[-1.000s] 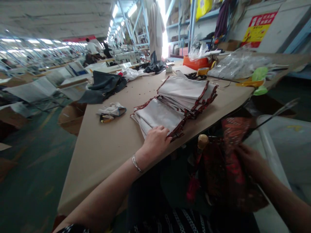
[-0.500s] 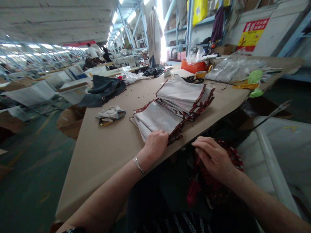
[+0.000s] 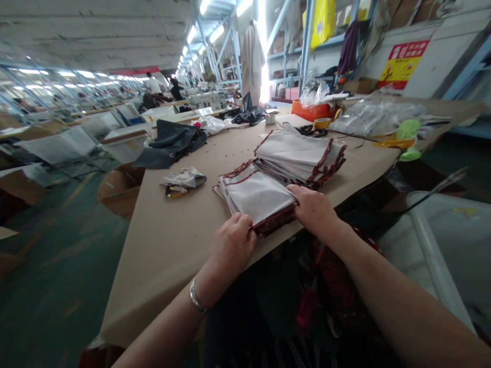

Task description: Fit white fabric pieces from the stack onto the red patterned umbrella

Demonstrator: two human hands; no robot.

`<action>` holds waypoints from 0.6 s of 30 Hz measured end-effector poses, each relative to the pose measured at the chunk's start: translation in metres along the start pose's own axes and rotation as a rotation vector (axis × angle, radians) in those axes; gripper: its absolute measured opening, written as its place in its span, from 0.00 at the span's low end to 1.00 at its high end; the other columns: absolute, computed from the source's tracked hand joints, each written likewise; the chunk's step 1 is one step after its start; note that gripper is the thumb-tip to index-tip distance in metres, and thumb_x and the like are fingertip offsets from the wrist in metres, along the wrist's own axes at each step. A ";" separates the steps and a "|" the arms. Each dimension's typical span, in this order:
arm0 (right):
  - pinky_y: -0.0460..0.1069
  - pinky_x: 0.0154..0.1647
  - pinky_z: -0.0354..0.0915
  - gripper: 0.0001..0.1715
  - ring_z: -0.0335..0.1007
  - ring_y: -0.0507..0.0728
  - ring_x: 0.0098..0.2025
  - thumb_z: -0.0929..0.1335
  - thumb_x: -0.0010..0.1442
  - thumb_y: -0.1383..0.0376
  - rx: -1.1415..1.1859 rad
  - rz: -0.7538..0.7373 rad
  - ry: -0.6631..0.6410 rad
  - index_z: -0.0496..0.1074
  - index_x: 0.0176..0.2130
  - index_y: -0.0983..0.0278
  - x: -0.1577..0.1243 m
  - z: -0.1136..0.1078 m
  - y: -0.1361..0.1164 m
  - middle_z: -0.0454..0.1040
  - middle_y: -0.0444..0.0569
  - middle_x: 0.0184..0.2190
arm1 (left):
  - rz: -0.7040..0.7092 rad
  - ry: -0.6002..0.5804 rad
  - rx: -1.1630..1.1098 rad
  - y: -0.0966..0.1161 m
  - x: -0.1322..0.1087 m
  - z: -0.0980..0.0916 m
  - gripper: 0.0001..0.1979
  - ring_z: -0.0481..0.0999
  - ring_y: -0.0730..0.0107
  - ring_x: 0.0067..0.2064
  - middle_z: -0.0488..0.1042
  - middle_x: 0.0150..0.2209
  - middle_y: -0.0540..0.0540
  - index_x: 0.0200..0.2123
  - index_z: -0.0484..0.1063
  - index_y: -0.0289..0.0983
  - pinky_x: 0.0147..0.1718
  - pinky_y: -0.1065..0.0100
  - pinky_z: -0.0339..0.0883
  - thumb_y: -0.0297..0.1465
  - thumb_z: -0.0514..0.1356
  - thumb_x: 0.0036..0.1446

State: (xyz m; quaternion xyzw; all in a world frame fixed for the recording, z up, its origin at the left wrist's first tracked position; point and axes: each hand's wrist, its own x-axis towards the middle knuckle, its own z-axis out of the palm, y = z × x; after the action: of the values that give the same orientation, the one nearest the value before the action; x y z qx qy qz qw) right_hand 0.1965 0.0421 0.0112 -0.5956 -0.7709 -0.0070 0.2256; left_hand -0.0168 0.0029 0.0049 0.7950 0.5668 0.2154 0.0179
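My left hand point(image 3: 232, 244) is closed on the near stack of pale grey fabric panels with dark red trim point(image 3: 256, 197). Its fingers curl over the stack's near left corner and pinch the edge. A thin silver bracelet point(image 3: 195, 299) sits on that wrist. My right hand point(image 3: 312, 209) grasps the same stack at its near right corner, palm down, with the fingers bent over the red border. So both hands hold the stack from the side closest to me, one at each corner.

The stack lies flat on the long brown worktable point(image 3: 169, 245), right at the table's near edge. Just behind it, and touching it, a second pile of the same trimmed panels point(image 3: 301, 153) sits fanned and a little higher.

To the left of the stack, apart from it, lies a small crumpled white and blue cloth bundle point(image 3: 184, 180). Farther back on the left is a heap of dark grey cloth point(image 3: 171, 143). At the far end of the table I see an orange plastic tray point(image 3: 310, 110) and clear plastic bags point(image 3: 370, 115).

Below the table edge, red patterned fabric point(image 3: 333, 278) rests in my lap under my right forearm. A white plastic tub point(image 3: 441, 240) stands to my right.
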 end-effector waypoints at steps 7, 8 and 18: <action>0.50 0.35 0.63 0.14 0.70 0.57 0.33 0.60 0.57 0.74 0.203 -0.060 -0.112 0.72 0.35 0.64 -0.118 0.024 0.008 0.73 0.50 0.30 | -0.505 0.053 -1.317 0.033 -0.027 0.036 0.07 0.71 0.73 0.26 0.71 0.25 0.53 0.31 0.66 0.38 0.24 0.72 0.67 0.34 0.60 0.51; 0.50 0.33 0.62 0.14 0.68 0.57 0.31 0.60 0.57 0.74 0.244 0.013 -0.181 0.72 0.33 0.64 -0.132 0.033 0.010 0.72 0.49 0.29 | -0.585 0.021 -1.478 0.043 -0.031 0.042 0.10 0.72 0.73 0.26 0.71 0.26 0.53 0.31 0.65 0.38 0.24 0.71 0.68 0.35 0.63 0.49; 0.48 0.32 0.70 0.13 0.70 0.53 0.26 0.71 0.51 0.55 1.861 1.057 -0.089 0.71 0.29 0.62 -0.180 0.041 0.013 0.74 0.44 0.24 | -0.630 -0.830 -1.482 0.080 -0.053 0.079 0.17 0.58 0.82 0.13 0.64 0.14 0.54 0.20 0.66 0.35 0.10 0.78 0.49 0.40 0.67 0.45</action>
State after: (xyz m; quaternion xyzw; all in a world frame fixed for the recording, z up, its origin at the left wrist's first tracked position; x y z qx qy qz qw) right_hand 0.2288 -0.1073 -0.0928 -0.4476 -0.1252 0.7040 0.5370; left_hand 0.0696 -0.0563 -0.0622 0.4015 0.4221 0.2062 0.7862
